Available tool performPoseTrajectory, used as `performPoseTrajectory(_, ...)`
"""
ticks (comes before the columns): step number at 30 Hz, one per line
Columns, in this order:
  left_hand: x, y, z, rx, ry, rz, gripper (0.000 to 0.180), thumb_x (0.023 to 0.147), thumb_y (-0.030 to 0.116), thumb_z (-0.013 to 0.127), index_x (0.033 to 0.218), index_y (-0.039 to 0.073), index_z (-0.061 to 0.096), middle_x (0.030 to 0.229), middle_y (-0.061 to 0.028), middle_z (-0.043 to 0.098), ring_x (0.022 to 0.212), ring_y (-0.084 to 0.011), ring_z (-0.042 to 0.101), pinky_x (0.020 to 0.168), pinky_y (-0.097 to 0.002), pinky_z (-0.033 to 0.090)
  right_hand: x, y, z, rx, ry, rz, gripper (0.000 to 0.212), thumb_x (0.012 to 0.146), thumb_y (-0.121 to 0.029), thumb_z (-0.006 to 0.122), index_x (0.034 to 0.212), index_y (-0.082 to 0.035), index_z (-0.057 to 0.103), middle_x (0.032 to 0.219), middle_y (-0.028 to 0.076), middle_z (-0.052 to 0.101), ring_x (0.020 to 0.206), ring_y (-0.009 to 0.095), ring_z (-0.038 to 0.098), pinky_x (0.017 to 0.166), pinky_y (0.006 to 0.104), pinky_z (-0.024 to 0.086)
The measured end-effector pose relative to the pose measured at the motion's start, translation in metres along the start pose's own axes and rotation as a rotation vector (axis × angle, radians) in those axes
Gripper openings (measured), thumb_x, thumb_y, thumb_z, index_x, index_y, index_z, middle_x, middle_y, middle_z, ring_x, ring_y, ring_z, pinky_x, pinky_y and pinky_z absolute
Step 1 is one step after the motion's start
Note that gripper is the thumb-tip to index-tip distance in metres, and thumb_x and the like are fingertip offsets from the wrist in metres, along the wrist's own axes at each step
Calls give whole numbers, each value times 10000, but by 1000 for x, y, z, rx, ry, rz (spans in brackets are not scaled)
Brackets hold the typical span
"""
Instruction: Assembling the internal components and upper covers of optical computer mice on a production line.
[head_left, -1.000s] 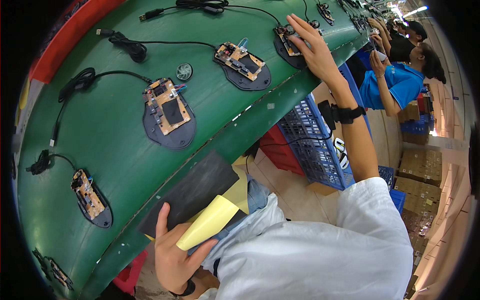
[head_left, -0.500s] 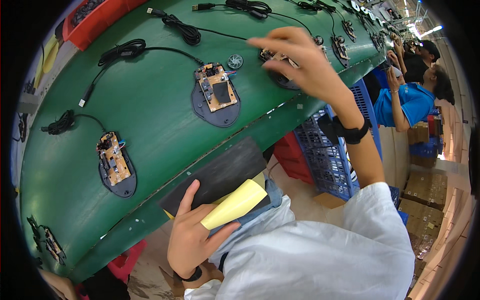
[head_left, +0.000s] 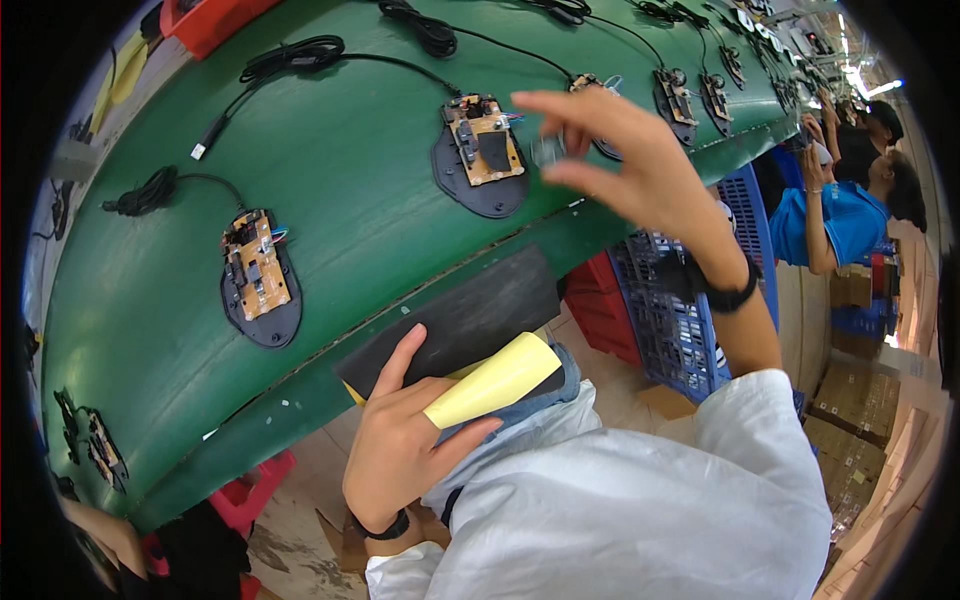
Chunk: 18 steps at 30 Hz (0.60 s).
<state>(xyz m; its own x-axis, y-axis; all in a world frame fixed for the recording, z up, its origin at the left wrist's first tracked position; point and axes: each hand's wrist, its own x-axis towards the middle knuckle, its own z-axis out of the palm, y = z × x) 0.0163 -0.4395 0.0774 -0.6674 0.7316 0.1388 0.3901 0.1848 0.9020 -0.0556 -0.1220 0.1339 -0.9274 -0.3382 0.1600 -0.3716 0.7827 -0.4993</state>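
Note:
My left hand (head_left: 405, 445) holds a black sheet (head_left: 465, 315) with a curled yellow backing (head_left: 495, 380), below the green belt's front edge. Thumb and fingers press the yellow curl from both sides. Over the belt, my right hand (head_left: 620, 150) has its index finger and thumb spread apart. A small round grey wheel (head_left: 547, 152) lies by the right thumb; whether they touch I cannot tell. Left of that hand is an opened computer mouse (head_left: 485, 160), with a tan circuit board and a black patch on it. Another mouse (head_left: 585, 85) is partly hidden behind the right hand.
More opened mice, one of them (head_left: 260, 280) at the left, lie along the green belt (head_left: 370, 210) with coiled cables. A red bin (head_left: 215, 20) stands at the far left. Blue crates (head_left: 665, 310) and a red crate (head_left: 600, 305) are below the edge. Co-workers (head_left: 830, 220) sit at the right.
The mice have shifted up and right in the picture. My right hand has come down beside the nearer mouse, and the wheel now lies lower relative to that mouse. The left hand keeps the sheet.

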Motion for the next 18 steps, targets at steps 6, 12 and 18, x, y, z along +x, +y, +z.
performPoseTrajectory(6, 2, 4, 0, 16, -45, -28, 302, 790, 177, 863, 1036, 22, 781, 892, -103, 762, 784, -243, 722, 1208, -555, 344, -50, -44, 54, 179, -140, -303, 366, 771, -144, 825, 1114, -54, 734, 1041, 68, 619, 945, 249, 606, 840, 355, 492)
performPoseTrajectory(12, 0, 9, -1, 52, -65, -89, 322, 767, 181, 874, 1038, 32, 784, 901, -93, 766, 781, -234, 721, 1209, -554, 335, -59, -31, 42, 113, -49, -277, 388, 749, -104, 851, 1122, -56, 757, 996, 68, 623, 869, 240, 612, 712, 358, 511)
performPoseTrajectory(18, 0, 9, 1, 57, -59, -104, 317, 762, 181, 877, 1021, 25, 781, 863, -90, 757, 752, -238, 715, 1215, -549, 326, -44, 48, -30, -123, 184, 8, 481, 840, 68, 716, 1281, -123, 730, 1100, 103, 677, 962, 244, 676, 879, 332, 568)
